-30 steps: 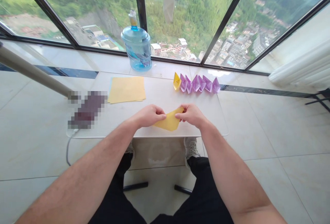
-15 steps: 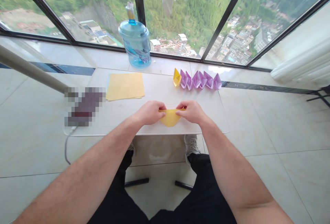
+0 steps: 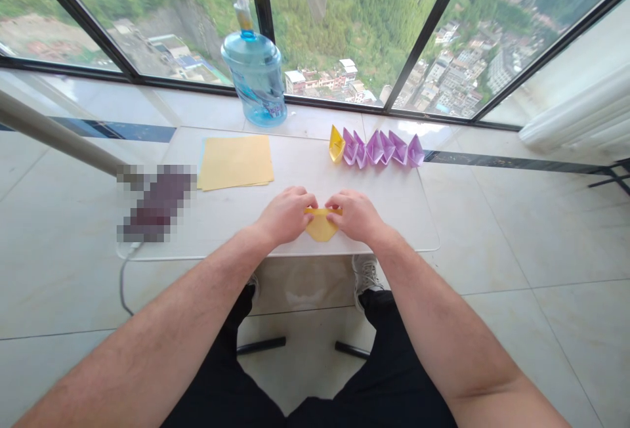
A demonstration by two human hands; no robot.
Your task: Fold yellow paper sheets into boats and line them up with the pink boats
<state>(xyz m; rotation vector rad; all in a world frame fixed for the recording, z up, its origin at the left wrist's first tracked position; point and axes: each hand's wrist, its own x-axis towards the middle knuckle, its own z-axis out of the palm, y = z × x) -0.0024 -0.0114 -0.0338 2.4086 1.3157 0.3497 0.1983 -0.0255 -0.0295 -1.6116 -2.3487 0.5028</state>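
Note:
A folded yellow paper (image 3: 321, 226) lies at the near edge of the small white table (image 3: 403, 218). My left hand (image 3: 285, 214) pinches its left side with curled fingers. My right hand (image 3: 355, 215) pinches its right side, close to the left hand. Most of the paper is hidden between the two hands. A stack of flat yellow sheets (image 3: 235, 161) lies at the table's far left. A row of finished paper boats stands at the far right: one yellow boat (image 3: 336, 144) and several purple boats (image 3: 384, 148).
A blue water jug (image 3: 254, 79) stands on the sill by the window. A blurred dark object (image 3: 155, 203) lies at the table's left end with a cable (image 3: 123, 283) hanging down. A grey pole (image 3: 54, 134) slants in from the left. My legs and shoes (image 3: 365, 276) are under the table.
My hands have drawn closer together on the yellow paper, which now shows as a smaller folded shape. It was tilted up before and now sits level between my fingers.

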